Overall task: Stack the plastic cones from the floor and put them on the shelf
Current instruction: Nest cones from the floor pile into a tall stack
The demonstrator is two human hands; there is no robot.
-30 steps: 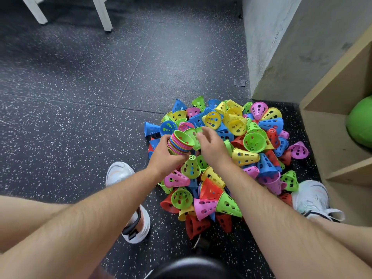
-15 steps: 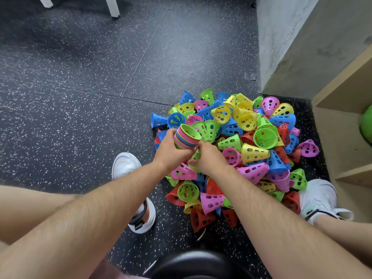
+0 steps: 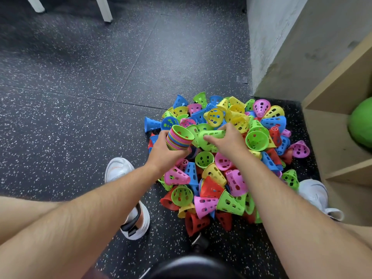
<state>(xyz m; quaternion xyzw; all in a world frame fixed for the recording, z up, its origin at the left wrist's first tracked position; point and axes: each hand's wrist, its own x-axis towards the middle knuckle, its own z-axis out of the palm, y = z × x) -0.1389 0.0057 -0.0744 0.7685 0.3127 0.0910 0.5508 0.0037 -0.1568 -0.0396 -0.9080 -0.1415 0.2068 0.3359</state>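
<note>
A heap of perforated plastic cones (image 3: 227,178) in blue, green, yellow, pink and red lies on the dark speckled floor (image 3: 80,97). My left hand (image 3: 163,152) grips a nested stack of cones (image 3: 179,137), tilted, with a green cone on top. Just to its right, my right hand (image 3: 227,140) holds a single green cone (image 3: 211,136) lying on its side, close to the stack's open mouth. The wooden shelf (image 3: 338,141) stands at the right edge of the heap.
A green ball (image 3: 361,123) sits inside the shelf. A grey wall corner (image 3: 267,47) rises behind the heap. My white shoes (image 3: 118,170) (image 3: 314,192) flank it. White furniture legs (image 3: 103,9) stand far back. A black round seat (image 3: 193,266) is below me.
My right hand has come up out of the heap holding a green cone and moved up and right, next to the stack. My left hand still holds the stack in about the same place.
</note>
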